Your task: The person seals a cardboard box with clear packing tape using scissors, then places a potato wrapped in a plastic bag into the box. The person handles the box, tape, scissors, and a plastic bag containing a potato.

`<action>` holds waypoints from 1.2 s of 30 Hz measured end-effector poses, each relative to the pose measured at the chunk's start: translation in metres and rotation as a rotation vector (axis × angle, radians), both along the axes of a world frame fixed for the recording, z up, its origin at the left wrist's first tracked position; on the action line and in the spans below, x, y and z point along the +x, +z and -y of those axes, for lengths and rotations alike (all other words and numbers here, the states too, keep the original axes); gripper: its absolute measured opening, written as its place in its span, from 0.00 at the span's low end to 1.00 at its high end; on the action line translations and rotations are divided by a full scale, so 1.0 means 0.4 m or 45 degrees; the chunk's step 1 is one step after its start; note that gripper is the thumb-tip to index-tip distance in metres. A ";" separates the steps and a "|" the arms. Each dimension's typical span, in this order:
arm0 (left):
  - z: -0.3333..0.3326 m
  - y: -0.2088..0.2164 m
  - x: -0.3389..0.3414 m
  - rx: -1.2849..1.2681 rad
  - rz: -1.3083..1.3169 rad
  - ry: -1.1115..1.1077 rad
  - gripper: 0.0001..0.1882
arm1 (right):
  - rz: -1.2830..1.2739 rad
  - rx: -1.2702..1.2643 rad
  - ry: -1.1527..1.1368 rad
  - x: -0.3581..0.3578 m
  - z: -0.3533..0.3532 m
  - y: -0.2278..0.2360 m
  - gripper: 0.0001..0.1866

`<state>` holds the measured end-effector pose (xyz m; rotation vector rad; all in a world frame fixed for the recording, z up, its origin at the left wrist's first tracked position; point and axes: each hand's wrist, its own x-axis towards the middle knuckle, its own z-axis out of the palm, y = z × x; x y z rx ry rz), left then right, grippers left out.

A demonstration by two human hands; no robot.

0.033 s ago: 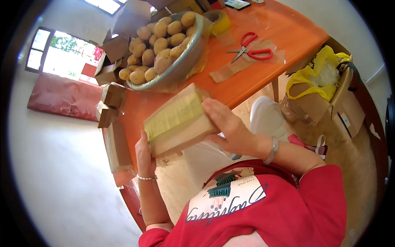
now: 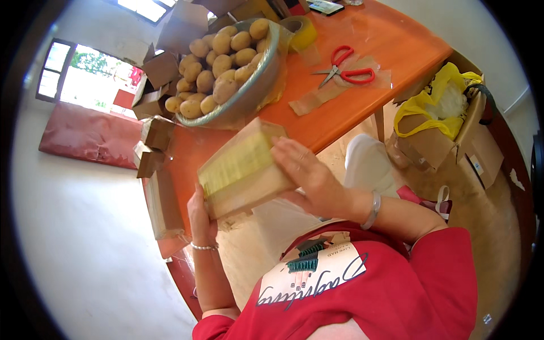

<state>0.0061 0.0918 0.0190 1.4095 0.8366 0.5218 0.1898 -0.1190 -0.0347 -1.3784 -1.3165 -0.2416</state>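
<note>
Between both hands, at the table's near edge, is a tan cardboard box [image 2: 243,192] with a band of yellowish tape across its upper face. My left hand [image 2: 200,216] closes around the left end of it. At the other end, my right hand [image 2: 311,180] lays its fingers over the corner, with the thumb lower down the side. The box is tilted and a little blurred. Beyond it, a plastic-lined basin [image 2: 271,62] full of potatoes [image 2: 225,90] stands on the orange table [image 2: 396,39].
Red-handled scissors [image 2: 344,69] lie open on tape strips to the right of the basin, near a yellow tape roll [image 2: 303,34]. Several cardboard boxes [image 2: 184,25] crowd the far left. Another box [image 2: 163,204] stands by the left edge. A yellow bag [image 2: 442,107] sits in a carton at right.
The box and my right hand have shifted slightly left. My left hand keeps its hold at the other end.
</note>
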 end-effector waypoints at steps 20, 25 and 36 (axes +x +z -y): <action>0.138 -0.130 -0.086 -0.546 1.006 0.123 0.31 | -0.139 0.332 0.514 -0.115 -0.040 0.293 0.40; 0.167 -0.134 -0.158 -0.620 1.153 0.162 0.30 | -0.419 0.243 0.728 -0.132 -0.070 0.261 0.46; 0.236 -0.120 -0.423 -0.435 1.416 0.320 0.29 | -0.588 0.063 1.264 -0.239 -0.222 0.325 0.53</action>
